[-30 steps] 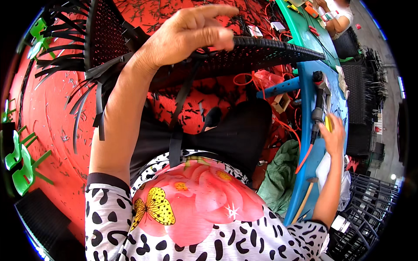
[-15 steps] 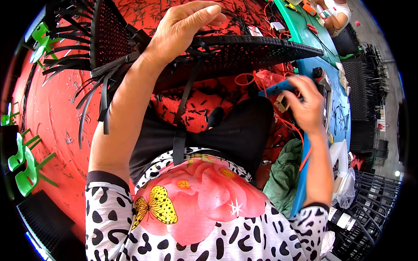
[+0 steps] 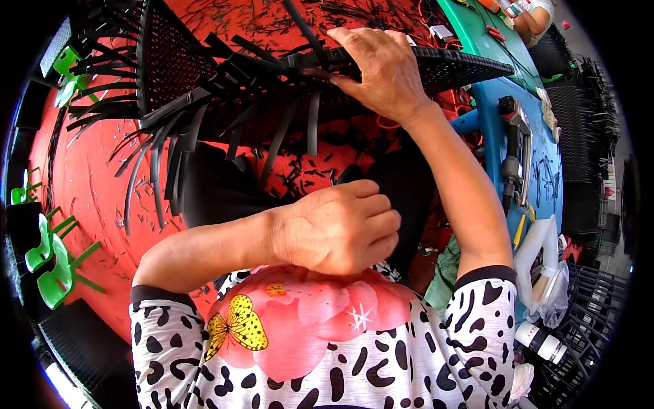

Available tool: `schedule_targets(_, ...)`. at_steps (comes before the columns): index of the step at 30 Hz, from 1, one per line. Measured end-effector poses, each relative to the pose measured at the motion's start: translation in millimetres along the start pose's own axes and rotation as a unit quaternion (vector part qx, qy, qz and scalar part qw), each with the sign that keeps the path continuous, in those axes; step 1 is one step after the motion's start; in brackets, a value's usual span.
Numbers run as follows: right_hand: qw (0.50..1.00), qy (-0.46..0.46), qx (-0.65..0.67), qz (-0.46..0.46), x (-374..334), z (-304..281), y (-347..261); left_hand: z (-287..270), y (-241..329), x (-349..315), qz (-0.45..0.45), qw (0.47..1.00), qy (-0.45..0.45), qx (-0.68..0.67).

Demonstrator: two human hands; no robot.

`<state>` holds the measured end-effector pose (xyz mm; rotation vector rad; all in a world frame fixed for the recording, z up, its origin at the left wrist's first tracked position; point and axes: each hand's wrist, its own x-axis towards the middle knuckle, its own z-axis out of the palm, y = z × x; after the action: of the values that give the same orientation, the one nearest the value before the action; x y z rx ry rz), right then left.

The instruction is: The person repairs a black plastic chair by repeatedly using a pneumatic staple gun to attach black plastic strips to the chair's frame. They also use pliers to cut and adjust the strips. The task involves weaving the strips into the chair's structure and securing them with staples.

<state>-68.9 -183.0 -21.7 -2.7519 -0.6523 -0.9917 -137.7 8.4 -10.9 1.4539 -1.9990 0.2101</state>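
Note:
A black woven panel (image 3: pixel 449 67) with many loose flat strips (image 3: pixel 313 123) stands across my lap, its strip ends hanging on the near side. My right hand (image 3: pixel 388 71) grips its top edge, thumb toward the near side and fingers over the far side. Next to that thumb, a dark strip (image 3: pixel 304 27) sticks up. My left hand (image 3: pixel 340 228) is balled into a fist in front of my shirt, back of the hand upward. Whatever lies inside that fist is hidden. Another woven side (image 3: pixel 170 61), fringed with strips, adjoins the panel at the left.
Strip scraps litter the red floor (image 3: pixel 102 225). To the right, a blue table (image 3: pixel 545 170) carries a black and silver tool (image 3: pixel 509 146). Green chairs (image 3: pixel 58 273) stand at the left, and a dark green cloth (image 3: pixel 446 273) lies by my right arm. Another person (image 3: pixel 535 24) sits far right.
My left hand has dropped from above the panel to my belly, now closed. My right hand has swung from beside the table up onto the panel's edge.

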Motion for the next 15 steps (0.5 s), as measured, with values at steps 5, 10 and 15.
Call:
schedule_targets(5,0.999,0.034,0.017,0.008,4,1,-5,15,-8,-5,-0.038,0.999,-0.012,0.013)
schedule_targets(10,0.994,0.1,0.05,-0.004,4,3,-4,23,-23,1,-0.038,0.998,-0.01,0.043)
schedule_targets(15,0.913,0.084,0.366,0.161,8,-4,-2,0,-60,6,-0.031,0.984,0.08,0.155)
